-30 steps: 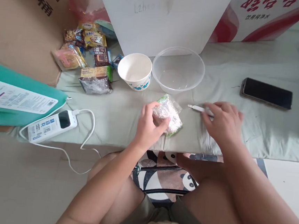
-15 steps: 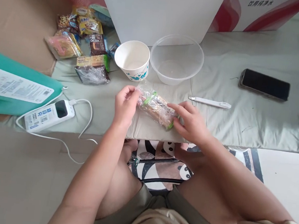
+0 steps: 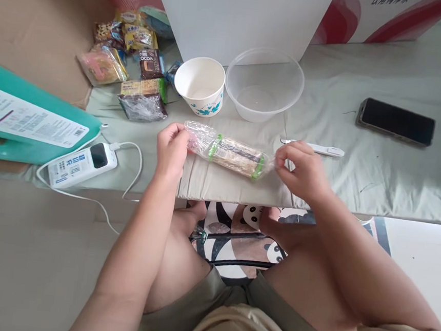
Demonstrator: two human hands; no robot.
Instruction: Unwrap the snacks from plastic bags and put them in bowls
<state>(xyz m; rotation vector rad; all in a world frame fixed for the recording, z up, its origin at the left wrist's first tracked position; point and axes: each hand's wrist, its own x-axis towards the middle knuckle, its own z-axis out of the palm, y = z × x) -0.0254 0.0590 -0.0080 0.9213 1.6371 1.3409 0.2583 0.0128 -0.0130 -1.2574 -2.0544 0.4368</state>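
A clear plastic snack packet (image 3: 237,155) with green bands and pale biscuit-like contents is stretched lengthwise between my hands, just above the cloth. My left hand (image 3: 171,148) pinches its crumpled, see-through left end. At the other end, my right hand (image 3: 299,167) pinches the short right tip of the wrapper. Behind my right hand lies a white utility knife (image 3: 318,149), its left part close to my fingers. Beyond the packet stand a white paper cup (image 3: 200,89) with blue leaves and a clear plastic bowl (image 3: 264,87), side by side.
Several wrapped snacks (image 3: 143,99) are heaped at the back left by a cardboard box (image 3: 31,30). A white power bank (image 3: 83,166) with a cable lies near a green jug (image 3: 32,113). A phone (image 3: 396,121) rests at right. A white box (image 3: 241,18) stands behind.
My right hand let go of the utility knife, leaving it on the cloth, and came to the packet. The packet was turned and is now drawn out straight, with my hands farther apart.
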